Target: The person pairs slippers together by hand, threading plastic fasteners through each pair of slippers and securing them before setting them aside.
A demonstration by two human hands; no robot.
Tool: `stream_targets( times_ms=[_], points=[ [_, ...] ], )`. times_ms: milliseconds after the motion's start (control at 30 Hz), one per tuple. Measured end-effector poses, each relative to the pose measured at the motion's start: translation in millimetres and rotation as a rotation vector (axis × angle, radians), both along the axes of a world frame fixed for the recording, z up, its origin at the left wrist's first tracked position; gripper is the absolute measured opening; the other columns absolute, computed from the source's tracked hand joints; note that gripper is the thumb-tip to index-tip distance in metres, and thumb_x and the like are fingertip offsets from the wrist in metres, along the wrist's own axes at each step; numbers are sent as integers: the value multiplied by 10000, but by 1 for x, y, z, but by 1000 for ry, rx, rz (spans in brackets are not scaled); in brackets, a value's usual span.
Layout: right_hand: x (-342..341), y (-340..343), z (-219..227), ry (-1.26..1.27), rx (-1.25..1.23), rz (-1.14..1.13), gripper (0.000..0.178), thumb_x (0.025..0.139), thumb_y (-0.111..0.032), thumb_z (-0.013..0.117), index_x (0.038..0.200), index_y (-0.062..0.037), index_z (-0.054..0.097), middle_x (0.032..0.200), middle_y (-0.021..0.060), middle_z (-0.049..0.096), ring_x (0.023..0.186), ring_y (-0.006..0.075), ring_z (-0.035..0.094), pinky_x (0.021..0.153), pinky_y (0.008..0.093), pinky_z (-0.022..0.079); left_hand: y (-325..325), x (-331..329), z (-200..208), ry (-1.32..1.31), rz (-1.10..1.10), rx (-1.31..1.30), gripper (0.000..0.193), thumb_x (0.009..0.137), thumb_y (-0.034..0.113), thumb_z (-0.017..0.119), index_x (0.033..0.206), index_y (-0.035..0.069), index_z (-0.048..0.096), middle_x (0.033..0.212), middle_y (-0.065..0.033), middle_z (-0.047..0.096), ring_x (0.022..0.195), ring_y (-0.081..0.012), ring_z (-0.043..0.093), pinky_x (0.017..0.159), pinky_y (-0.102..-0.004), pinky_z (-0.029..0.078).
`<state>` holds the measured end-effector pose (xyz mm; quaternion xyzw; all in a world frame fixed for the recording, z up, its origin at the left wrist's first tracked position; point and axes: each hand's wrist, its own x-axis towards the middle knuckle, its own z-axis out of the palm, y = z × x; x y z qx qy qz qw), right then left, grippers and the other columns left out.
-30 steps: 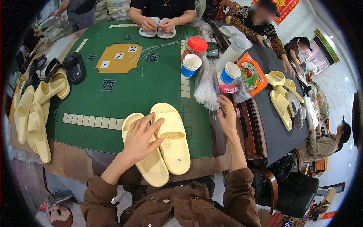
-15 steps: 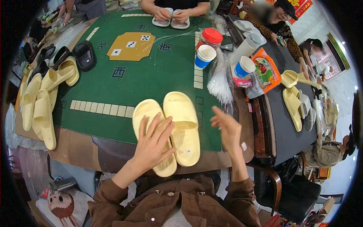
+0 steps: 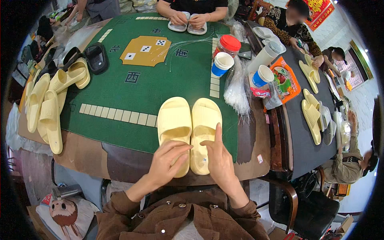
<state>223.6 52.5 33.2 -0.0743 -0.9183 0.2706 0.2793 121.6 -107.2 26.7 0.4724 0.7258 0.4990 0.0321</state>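
Note:
A pair of pale yellow slippers lies side by side before me, toes pointing away: the left slipper [image 3: 175, 118] and the right slipper [image 3: 207, 114]. My left hand [image 3: 165, 161] is over the left slipper's footbed, fingers loosely bent toward the gap between the two and the thumb apart. At the right slipper's outer edge is my right hand [image 3: 221, 162], index finger stretched forward and thumb reaching over the footbed. Neither hand visibly grips anything. Part of each footbed is hidden by my hands.
Yellow slippers [image 3: 50, 106] and black slippers [image 3: 97, 58] lie at left on the green mat [image 3: 120, 90]. Paper cups [image 3: 222, 64], a red-lidded jar [image 3: 227, 45] and a bundle of clear plastic strands [image 3: 237, 90] stand or lie right. A person opposite handles grey slippers [image 3: 197, 23].
The slippers now lie straighter, toes forward; the left one has shifted right and forward. My right hand has come in from the right to the right slipper. My left hand has drawn slightly back.

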Motion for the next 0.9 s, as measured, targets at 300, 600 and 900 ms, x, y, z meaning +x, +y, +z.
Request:
stream_targets(
  times_ms=[300,600,900],
  points=[
    [1,-35,0,-29,129,112,802,733,26,583,1427,115,190,745,129,576,686,246,572,601,351,498,2,37,-12,-678,79,237,174,848,8,577,994,16,671,1004,-86,583,948,-181,564,817,-293,453],
    [21,0,5,-90,224,109,380,694,34,575,1069,5,630,905,104,639,806,240,620,681,341,530,-29,8,8,-796,209,530,97,949,18,449,987,-7,535,860,-110,640,822,-162,620,779,-296,496],
    [62,14,23,-346,559,9,399,700,-12,585,1093,-61,632,1159,96,537,1004,235,543,748,358,500,-58,-1,29,-717,410,513,204,953,27,456,1156,31,439,756,-52,557,648,-101,501,597,-228,420]
  ],
)
